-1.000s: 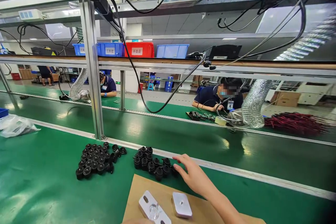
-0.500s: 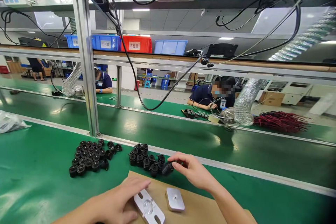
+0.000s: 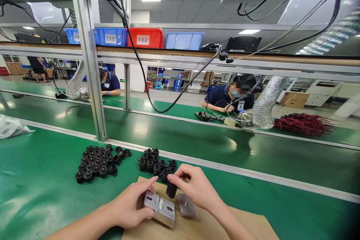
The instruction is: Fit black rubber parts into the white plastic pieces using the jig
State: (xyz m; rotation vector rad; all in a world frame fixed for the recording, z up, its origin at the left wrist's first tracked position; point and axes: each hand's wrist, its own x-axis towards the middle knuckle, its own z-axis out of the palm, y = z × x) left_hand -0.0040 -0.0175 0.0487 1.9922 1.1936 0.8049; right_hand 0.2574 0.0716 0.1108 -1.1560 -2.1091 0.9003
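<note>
My left hand (image 3: pixel 133 203) grips the left end of a silver metal block (image 3: pixel 164 215) with two oval slots and a round recess between them. The block is tilted above a sheet of brown cardboard (image 3: pixel 216 225). My right hand (image 3: pixel 194 185) pinches a black cylindrical plastic part (image 3: pixel 171 190) by its top, just above and behind the block. Beside it a smaller square metal plate (image 3: pixel 186 206) with a small centre pin rests on the cardboard, partly behind my right hand. A group of similar black parts (image 3: pixel 150 164) stands just behind my hands.
Further left, rows of black round parts (image 3: pixel 96 163) sit on the green bench (image 3: pixel 42 180). A metal post (image 3: pixel 89 63) rises at the bench's back edge, and a black cable (image 3: pixel 135 52) hangs ahead. Two co-workers sit across, one person (image 3: pixel 219 95) at right. A plastic bag (image 3: pixel 12 126) lies left.
My right hand has brought the black part from the group toward me, over the cardboard. My left hand has closed on the slotted block and tilted it. The view has shifted slightly.
</note>
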